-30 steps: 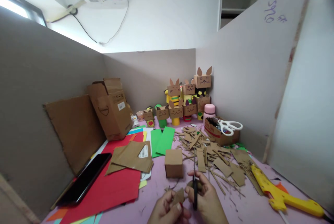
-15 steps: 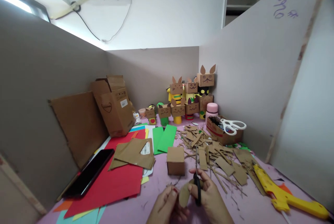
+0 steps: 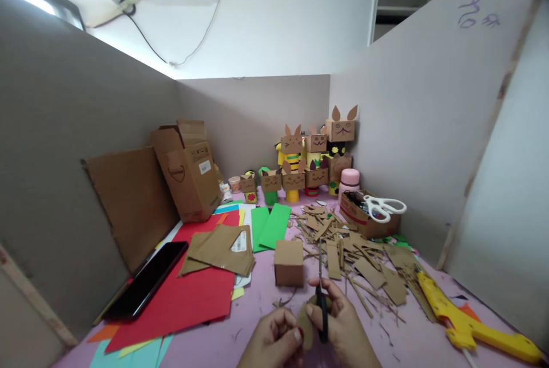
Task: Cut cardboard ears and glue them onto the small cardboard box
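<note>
Low in the middle, my left hand [image 3: 277,336] pinches the lower part of a small rounded cardboard piece [image 3: 305,325]. My right hand [image 3: 343,319] is closed around black-handled scissors [image 3: 322,316], whose blades point up and away from me. The thumb of that hand also lies against the cardboard piece, near the scissor handles. Another bit of brown cardboard shows behind the handles, partly hidden by the fingers. Just beyond both hands, a small cardboard box [image 3: 289,263] stands on the purple tabletop [image 3: 257,311].
Cardboard scraps [image 3: 343,242] spread to the right, near a yellow glue gun [image 3: 476,325]. White scissors [image 3: 383,208] lie on an open box. Coloured paper [image 3: 184,305], a phone [image 3: 150,279] and a tall carton [image 3: 189,174] are left. Cardboard animal figures [image 3: 294,179] line the back.
My left hand has moved slightly right, and its thumb now covers the bottom of the cardboard piece. The piece has turned and looks narrower. The scissors stay in my right hand.
</note>
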`<state>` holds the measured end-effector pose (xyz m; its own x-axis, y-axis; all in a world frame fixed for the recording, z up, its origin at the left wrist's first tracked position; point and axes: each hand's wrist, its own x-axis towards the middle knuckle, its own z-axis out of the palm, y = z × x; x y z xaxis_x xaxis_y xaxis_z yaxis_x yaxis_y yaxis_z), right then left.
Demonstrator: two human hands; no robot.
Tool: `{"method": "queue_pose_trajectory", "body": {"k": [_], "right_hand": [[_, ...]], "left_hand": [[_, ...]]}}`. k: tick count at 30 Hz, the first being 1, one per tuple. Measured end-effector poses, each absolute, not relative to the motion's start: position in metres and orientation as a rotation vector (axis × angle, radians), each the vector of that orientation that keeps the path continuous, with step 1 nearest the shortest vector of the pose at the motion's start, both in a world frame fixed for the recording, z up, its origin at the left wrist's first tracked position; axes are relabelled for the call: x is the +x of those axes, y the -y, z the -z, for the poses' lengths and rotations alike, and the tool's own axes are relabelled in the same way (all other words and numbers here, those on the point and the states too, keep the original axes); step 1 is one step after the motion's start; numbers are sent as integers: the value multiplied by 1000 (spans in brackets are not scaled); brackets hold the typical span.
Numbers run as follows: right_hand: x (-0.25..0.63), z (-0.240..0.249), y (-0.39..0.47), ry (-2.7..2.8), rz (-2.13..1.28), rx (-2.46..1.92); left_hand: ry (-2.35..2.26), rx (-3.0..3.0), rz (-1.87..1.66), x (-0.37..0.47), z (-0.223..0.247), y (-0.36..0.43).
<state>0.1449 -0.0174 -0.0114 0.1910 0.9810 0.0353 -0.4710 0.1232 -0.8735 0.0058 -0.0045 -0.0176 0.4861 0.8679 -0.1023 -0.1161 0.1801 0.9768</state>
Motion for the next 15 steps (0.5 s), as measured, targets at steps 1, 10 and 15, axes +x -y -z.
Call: {"method": "queue_pose_trajectory", "body": {"k": [1, 10, 15], "right_hand": [[145, 10, 18, 752, -1210, -873], [152, 8, 18, 881, -943, -1140], [173, 19, 13, 1333, -512, -1590]], "left_hand": [[-806, 1180, -831, 5, 17, 3], [-910, 1073, -1189, -7, 7, -12], [-979, 1181, -1309, -12, -2, -20]]}}
